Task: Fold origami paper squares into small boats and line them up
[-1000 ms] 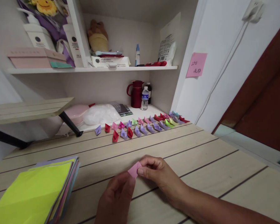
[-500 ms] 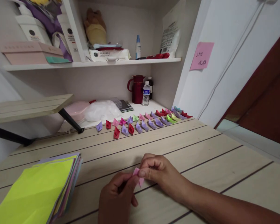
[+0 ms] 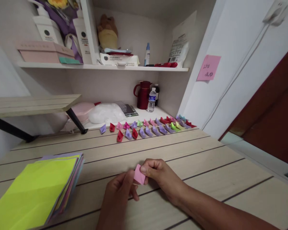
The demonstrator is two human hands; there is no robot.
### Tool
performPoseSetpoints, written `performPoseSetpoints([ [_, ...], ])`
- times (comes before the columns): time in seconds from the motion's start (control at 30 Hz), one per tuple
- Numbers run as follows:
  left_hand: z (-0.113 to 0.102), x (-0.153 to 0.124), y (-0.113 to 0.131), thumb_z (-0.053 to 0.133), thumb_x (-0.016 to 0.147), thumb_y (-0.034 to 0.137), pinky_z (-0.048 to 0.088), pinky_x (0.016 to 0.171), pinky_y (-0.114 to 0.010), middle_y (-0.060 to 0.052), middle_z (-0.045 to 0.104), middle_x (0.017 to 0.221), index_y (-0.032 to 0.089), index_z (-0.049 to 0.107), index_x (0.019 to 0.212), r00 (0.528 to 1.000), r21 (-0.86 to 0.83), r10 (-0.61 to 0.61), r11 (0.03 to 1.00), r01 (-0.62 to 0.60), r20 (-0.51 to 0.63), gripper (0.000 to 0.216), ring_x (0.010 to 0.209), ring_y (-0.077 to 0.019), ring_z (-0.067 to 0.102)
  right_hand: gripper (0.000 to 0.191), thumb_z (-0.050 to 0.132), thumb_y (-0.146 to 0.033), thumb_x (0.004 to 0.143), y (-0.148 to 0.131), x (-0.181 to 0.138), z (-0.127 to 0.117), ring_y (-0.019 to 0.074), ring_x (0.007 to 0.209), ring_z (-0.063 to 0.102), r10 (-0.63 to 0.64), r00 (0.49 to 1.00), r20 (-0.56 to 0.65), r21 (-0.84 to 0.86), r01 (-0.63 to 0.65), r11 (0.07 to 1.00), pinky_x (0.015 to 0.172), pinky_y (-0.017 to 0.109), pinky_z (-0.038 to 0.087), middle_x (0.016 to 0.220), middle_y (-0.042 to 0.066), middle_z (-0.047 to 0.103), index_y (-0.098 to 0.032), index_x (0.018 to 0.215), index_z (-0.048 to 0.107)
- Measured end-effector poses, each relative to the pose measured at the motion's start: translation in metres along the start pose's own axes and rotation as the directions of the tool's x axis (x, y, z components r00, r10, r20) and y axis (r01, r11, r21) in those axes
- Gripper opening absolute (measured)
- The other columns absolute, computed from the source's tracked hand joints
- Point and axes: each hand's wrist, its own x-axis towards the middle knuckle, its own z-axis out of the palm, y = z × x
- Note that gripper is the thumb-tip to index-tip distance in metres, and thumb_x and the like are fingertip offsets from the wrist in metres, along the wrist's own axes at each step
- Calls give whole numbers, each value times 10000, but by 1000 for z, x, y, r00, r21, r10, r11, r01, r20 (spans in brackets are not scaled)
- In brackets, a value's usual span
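A small folded pink paper point(image 3: 139, 174) is pinched between both hands just above the wooden table point(image 3: 206, 159). My left hand point(image 3: 118, 198) grips its lower left side with thumb and fingers. From the right, my right hand point(image 3: 158, 177) holds its upper edge with the fingertips. A stack of coloured paper sheets point(image 3: 36, 188), lime green on top, lies at the left front. Two rows of small folded paper boats point(image 3: 146, 127) in red, purple, pink and green line the table's far edge.
Behind the boats a white counter holds a dark red jug point(image 3: 143, 94), a water bottle point(image 3: 151, 100) and a white plastic bag point(image 3: 105, 113). A raised wooden board point(image 3: 31, 104) juts in at the left. A pink sticky note point(image 3: 208, 67) hangs on the white wall.
The pink paper was turned and refolded between the fingers; it now stands as a small flat diamond. Both hands stayed in about the same place. The view shifted slightly.
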Motion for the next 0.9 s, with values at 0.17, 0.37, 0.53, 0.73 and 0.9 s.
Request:
performPoseSetpoints([
  [0.17,2,3,-4,702,734,593,475,682,-271,-18,702,693,201,736,733,992,-99,77,993,-67,102,393,619,-138,568,489,734,-588,758,-8,0,-1,101,539,526,58,997,42,127,-63,990,594,233,393,583,13,619,-127,613,656],
  [0.37,12,-1,-6,807,655,419,452,611,-228,19,659,673,205,744,777,989,-171,75,984,-53,124,254,598,-111,550,422,737,-515,782,-3,0,-2,104,483,518,90,995,41,172,-96,980,562,241,381,530,-2,589,-131,636,641],
  [0.53,12,-6,-3,760,673,338,417,563,-205,48,612,590,204,737,751,999,-102,11,995,-5,51,158,529,-89,515,429,764,-491,767,0,-6,0,144,533,572,60,997,39,134,-64,989,626,289,414,562,22,617,-140,588,594],
  [0.73,11,-5,-3,713,704,295,414,559,-206,37,637,601,204,711,678,999,-11,43,999,-43,27,95,529,-96,515,460,733,-541,772,1,-5,6,138,519,549,30,999,-14,23,-30,999,602,281,403,543,-7,567,-164,584,547],
  [0.9,12,-1,-3,706,720,347,420,577,-211,35,600,573,195,703,670,995,0,95,996,-95,18,159,558,-111,516,490,590,-599,867,1,-1,7,144,545,553,8,1000,3,-44,-8,999,627,281,422,536,-6,562,-173,629,547],
])
